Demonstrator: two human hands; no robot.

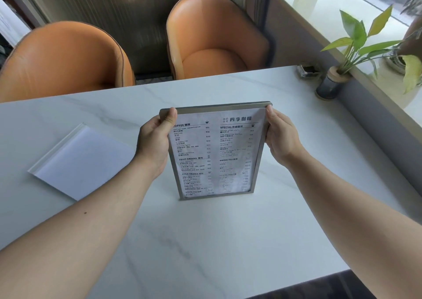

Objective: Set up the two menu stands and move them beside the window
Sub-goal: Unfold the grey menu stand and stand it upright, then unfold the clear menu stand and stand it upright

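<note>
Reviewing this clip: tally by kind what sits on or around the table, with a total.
Menu stands: 2, one upright in both hands, one flat
Orange chairs: 2
Potted plants: 1
Ashtrays: 1
Total: 6

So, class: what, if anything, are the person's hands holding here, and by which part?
Both hands hold the upright menu stand: left hand on its upper left edge, right hand on its upper right edge.
</note>
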